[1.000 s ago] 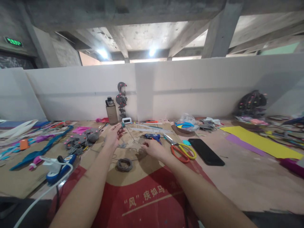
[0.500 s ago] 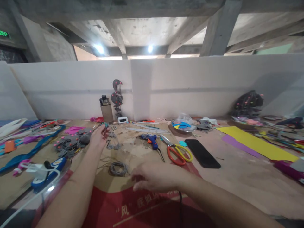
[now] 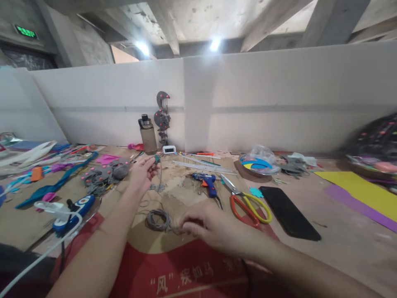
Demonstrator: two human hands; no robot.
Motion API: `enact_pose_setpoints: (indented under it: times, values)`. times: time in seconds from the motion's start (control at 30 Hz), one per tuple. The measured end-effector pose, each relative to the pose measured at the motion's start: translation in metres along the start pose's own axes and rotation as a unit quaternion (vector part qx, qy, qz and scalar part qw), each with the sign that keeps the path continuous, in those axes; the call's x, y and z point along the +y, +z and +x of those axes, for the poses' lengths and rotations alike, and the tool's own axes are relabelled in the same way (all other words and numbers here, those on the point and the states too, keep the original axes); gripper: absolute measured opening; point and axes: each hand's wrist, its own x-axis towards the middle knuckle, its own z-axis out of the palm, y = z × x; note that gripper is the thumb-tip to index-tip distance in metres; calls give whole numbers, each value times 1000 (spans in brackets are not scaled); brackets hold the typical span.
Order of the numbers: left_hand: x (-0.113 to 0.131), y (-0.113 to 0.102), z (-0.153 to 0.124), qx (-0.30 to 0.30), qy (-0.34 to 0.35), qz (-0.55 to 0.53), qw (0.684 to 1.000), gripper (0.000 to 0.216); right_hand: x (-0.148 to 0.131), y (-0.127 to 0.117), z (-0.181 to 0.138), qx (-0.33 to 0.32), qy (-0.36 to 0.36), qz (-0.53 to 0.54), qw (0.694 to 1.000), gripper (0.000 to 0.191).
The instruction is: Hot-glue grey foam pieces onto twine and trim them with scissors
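My left hand point(image 3: 144, 174) is raised over the table, its thumb and fingers pinching a small dark green piece point(image 3: 157, 159). A thin grey strand hangs below those fingers. In front of me lies a coil of grey cord point(image 3: 158, 219) on the brown and red board. My right hand point(image 3: 201, 223) is low beside the coil, fingers curled and thumb tip against them, where a loose strand from the coil meets the fingertips. Just beyond are a blue hot glue gun point(image 3: 210, 184) and scissors point(image 3: 248, 203) with red and yellow handles.
A black phone point(image 3: 288, 213) lies right of the scissors. At the back stand a bottle point(image 3: 149, 138), a small white clock point(image 3: 169, 150) and a bowl point(image 3: 260, 169) of scraps. Grey pieces with pink dots point(image 3: 107, 174) and a blue power strip point(image 3: 74, 213) are at left.
My view has turned right and tilted down a little. My right hand has closed its fingers at the cord's loose strand. My left hand still pinches the dark green piece.
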Motion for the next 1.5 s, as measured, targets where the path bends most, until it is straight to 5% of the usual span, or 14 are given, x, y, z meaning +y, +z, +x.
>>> enact_pose_setpoints:
  times: [0.13, 0.27, 0.4, 0.57, 0.8, 1.0, 1.17, 1.3, 1.5]
  values:
    - [0, 8, -9, -21, 3, 12, 1000, 17, 42, -7, 12, 160, 89, -35, 982, 19]
    - [-1, 10, -10, -27, 3, 17, 999, 21, 92, -13, 15, 274, 209, -154, 926, 20]
    - [-3, 11, -10, -32, 2, 18, 999, 26, 114, -14, 14, 262, 310, -264, 875, 30]
    - [-5, 12, -12, -44, 16, 29, 998, 32, 117, -15, 27, 192, 355, -235, 884, 34]
    - [-10, 13, -10, -45, 32, 46, 997, 31, 127, -8, 52, 254, 363, -195, 875, 29]
    - [-14, 9, -8, -37, 18, 44, 998, 33, 121, -7, 54, 296, 348, -122, 881, 26]
    - [-22, 10, -8, -48, 3, 62, 997, 33, 88, -1, 50, 413, 201, 82, 884, 31]
    - [-29, 13, -11, -64, 0, 80, 995, 33, 60, 4, 49, 380, 59, 213, 898, 30]
    - [-33, 15, -14, -86, 0, 97, 992, 29, 49, 10, 42, 346, 32, 172, 922, 25]
